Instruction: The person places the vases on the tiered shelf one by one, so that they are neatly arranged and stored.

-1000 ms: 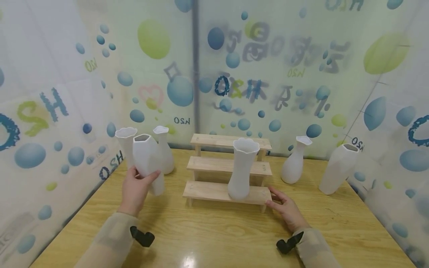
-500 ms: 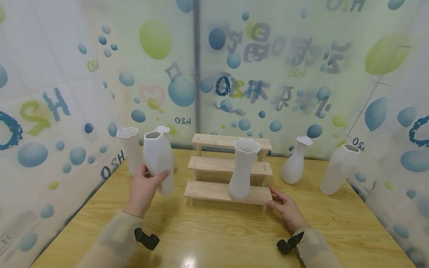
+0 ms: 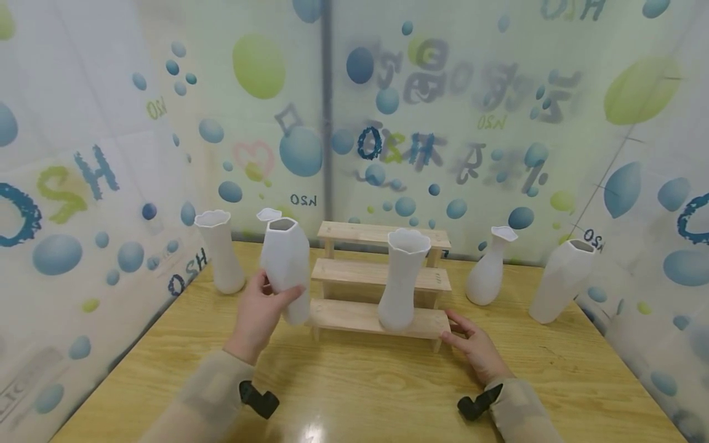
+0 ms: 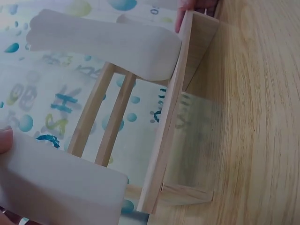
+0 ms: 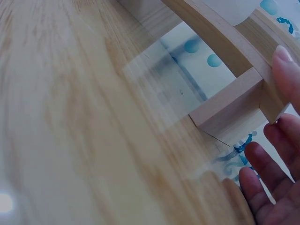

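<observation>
My left hand [image 3: 261, 317] grips a white faceted vase [image 3: 288, 261] by its lower body, upright and just left of the wooden three-step stand [image 3: 381, 277]. In the left wrist view the base of this vase [image 4: 70, 187] hangs near the left end of the lowest step. A white vase with a wavy rim [image 3: 401, 283] stands on the lowest step, right of its middle. At that step's right end, my right hand [image 3: 473, 346] pinches the corner; its thumb [image 5: 285, 70] lies against the board in the right wrist view, the other fingers loosely bent.
On the left of the table [image 3: 354, 394] stand another wavy-rimmed vase [image 3: 224, 258] and a narrow-necked vase [image 3: 269, 215], mostly hidden. To the right are a second narrow-necked vase [image 3: 487, 271] and a second faceted vase [image 3: 562, 280]. Printed curtains [image 3: 471, 92] surround the table.
My left hand has carried the faceted vase rightward to the left end of the stand, uncovering the wavy-rimmed vase behind. The right hand keeps its place at the step's end.
</observation>
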Available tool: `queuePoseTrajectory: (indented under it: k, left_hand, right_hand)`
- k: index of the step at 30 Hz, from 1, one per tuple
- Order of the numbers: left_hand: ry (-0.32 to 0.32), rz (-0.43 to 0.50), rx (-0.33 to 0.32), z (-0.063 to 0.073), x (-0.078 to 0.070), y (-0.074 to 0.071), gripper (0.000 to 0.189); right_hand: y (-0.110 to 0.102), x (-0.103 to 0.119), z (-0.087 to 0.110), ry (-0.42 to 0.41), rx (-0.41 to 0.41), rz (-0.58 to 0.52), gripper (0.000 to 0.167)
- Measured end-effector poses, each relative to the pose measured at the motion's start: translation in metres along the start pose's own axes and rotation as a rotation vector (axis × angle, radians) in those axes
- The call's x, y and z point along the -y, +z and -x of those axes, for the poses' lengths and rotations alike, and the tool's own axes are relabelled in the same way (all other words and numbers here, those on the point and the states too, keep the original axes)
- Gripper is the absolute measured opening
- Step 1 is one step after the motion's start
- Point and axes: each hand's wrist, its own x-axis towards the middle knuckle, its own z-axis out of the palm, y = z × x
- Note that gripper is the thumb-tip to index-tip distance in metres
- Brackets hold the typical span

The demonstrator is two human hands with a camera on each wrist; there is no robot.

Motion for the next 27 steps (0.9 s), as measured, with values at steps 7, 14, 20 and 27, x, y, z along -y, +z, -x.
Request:
queuePoseTrajectory:
  k: [7, 14, 20, 27]
  left_hand:
    - [0.000, 0.017, 0.030, 0.001, -0.003, 0.015, 0.072]
    - [0.000, 0.049, 0.063, 0.000, -0.007, 0.030, 0.070]
    - [-0.007, 0.064, 0.069, 0.000, -0.006, 0.043, 0.068]
    - [0.001, 0.058, 0.078, -0.002, -0.005, 0.058, 0.070]
  right_hand:
    - [0.000, -0.001, -0.001, -0.012, -0.001, 0.013, 0.067]
    - [0.000, 0.000, 0.000, -0.010, -0.001, 0.012, 0.066]
    - [0.000, 0.001, 0.001, -0.003, 0.010, 0.004, 0.065]
    - [0.000, 0.001, 0.002, -0.008, 0.013, -0.012, 0.064]
